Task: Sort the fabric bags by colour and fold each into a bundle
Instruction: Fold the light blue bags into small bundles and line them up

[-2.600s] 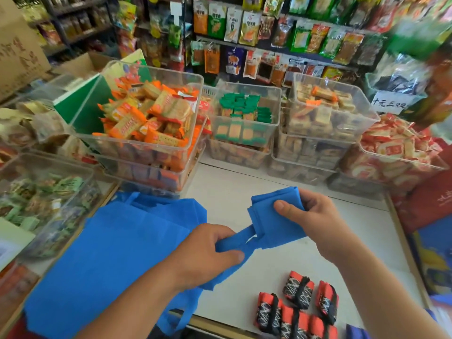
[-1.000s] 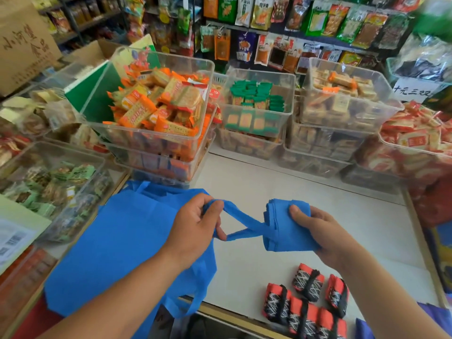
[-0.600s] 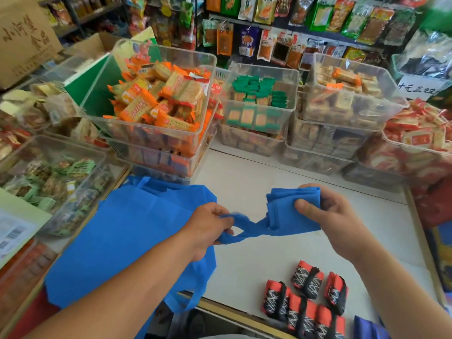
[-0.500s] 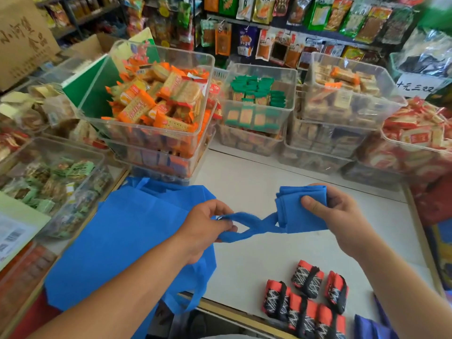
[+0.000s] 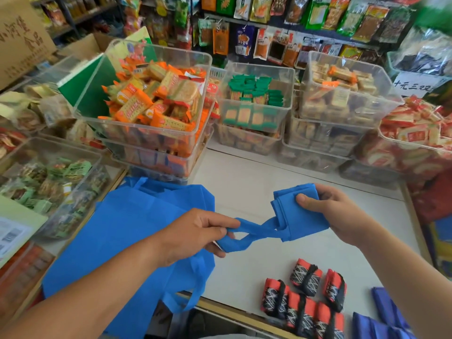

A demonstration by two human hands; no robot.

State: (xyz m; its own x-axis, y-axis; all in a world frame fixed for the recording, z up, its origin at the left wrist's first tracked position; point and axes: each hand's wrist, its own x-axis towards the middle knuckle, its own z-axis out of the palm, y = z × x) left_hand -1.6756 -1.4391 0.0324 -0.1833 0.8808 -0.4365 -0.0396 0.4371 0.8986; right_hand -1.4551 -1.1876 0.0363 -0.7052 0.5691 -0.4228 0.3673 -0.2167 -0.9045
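Observation:
My right hand (image 5: 335,211) grips a folded blue fabric bag (image 5: 297,220) above the white counter, thumb on its top face. Its two handles (image 5: 254,232) stretch leftward, crossed over each other, and my left hand (image 5: 195,232) pinches their looped end. A pile of flat blue bags (image 5: 117,231) lies at the counter's left, hanging over the front edge. Several red-and-black bag bundles (image 5: 303,299) sit in a group at the near right. Dark blue bundles (image 5: 381,321) show at the bottom right corner.
Clear plastic bins of packaged snacks (image 5: 156,104) line the back and left of the white counter (image 5: 249,182). Hanging snack packets fill the rear wall. A wooden edge (image 5: 234,314) borders the counter's front.
The handles are now twisted into a cross between my hands. My left hand has dropped slightly, still pinching the loop, while my right hand keeps the folded bag level.

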